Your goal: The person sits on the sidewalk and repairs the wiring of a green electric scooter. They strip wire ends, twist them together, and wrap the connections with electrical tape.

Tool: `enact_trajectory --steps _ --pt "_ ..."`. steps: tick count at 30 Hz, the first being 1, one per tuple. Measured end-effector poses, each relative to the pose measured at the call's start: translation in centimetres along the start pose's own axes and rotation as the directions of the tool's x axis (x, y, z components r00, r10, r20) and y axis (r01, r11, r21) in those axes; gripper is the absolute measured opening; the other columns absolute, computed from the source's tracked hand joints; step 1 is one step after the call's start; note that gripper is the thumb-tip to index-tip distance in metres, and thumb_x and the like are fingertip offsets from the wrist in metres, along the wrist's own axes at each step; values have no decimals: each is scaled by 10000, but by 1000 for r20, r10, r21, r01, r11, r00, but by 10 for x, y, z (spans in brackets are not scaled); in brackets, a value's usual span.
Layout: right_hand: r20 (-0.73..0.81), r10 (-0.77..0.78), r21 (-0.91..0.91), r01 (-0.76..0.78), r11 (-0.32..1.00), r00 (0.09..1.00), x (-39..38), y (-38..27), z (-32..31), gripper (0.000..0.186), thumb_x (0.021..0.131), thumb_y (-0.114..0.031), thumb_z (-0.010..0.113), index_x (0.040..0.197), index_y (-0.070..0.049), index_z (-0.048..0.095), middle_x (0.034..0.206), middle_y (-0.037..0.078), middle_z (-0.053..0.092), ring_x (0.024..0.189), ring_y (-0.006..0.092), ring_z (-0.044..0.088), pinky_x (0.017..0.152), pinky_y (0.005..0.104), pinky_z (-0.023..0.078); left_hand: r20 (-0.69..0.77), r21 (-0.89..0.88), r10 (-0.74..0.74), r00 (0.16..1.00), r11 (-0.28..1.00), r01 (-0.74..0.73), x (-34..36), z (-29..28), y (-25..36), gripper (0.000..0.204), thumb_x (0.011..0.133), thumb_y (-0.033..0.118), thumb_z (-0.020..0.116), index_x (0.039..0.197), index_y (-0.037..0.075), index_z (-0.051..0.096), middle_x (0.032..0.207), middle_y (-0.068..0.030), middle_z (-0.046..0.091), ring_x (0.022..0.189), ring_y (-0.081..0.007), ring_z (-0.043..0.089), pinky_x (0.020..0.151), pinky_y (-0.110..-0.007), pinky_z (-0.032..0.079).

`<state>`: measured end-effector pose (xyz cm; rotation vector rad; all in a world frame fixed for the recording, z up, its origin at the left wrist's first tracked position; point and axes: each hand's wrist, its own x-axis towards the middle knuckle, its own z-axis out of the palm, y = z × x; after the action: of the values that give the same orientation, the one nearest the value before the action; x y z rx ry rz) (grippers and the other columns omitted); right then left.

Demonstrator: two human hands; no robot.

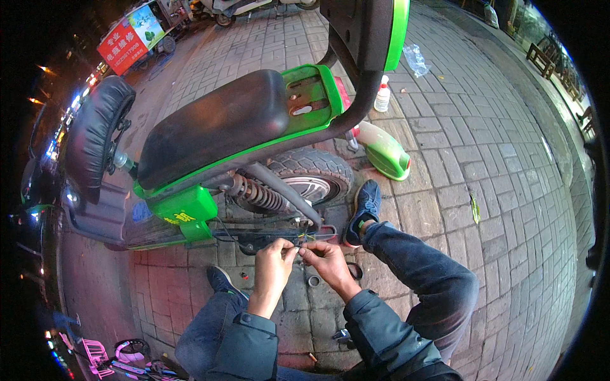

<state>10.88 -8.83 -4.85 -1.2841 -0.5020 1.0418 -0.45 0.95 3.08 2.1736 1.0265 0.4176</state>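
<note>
My left hand (273, 270) and my right hand (329, 263) meet fingertip to fingertip beside the lower frame of a green and black electric scooter (254, 133). Both are closed in a pinch on thin wires (305, 236), some yellow-green, which come out by the frame just beyond my fingers. The exact ends between the fingertips are too small to make out. Close by are the scooter's rear wheel (318, 174) and a coil shock absorber (260, 193). A black seat (216, 120) sits above them.
A green and white rear mudguard (384, 152) and a white bottle (382, 95) are on the brick paving. Near my hands lie a tape roll (314, 280) and a black ring (354, 272). My shoes (365, 209) flank the work spot. A pink bicycle (121, 355) shows lower left.
</note>
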Motion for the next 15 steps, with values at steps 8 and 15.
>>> enact_trajectory --steps 8,15 --pt "44 28 -74 -25 997 999 -2 -9 -4 197 962 -144 742 1073 18 749 909 4 728 785 63 631 712 253 539 10 -50 138 990 989 -138 -4 -3 -4 122 869 -4 741 974 -34 686 1049 -170 709 889 -265 744 715 -335 619" --pt "67 32 -140 -23 990 997 -3 -14 -8 194 960 -146 741 1054 23 747 886 9 722 781 67 634 707 254 538 -31 83 290 956 954 -287 -10 -3 -5 119 867 -2 737 980 0 701 1084 -151 680 887 -308 726 706 -369 603"
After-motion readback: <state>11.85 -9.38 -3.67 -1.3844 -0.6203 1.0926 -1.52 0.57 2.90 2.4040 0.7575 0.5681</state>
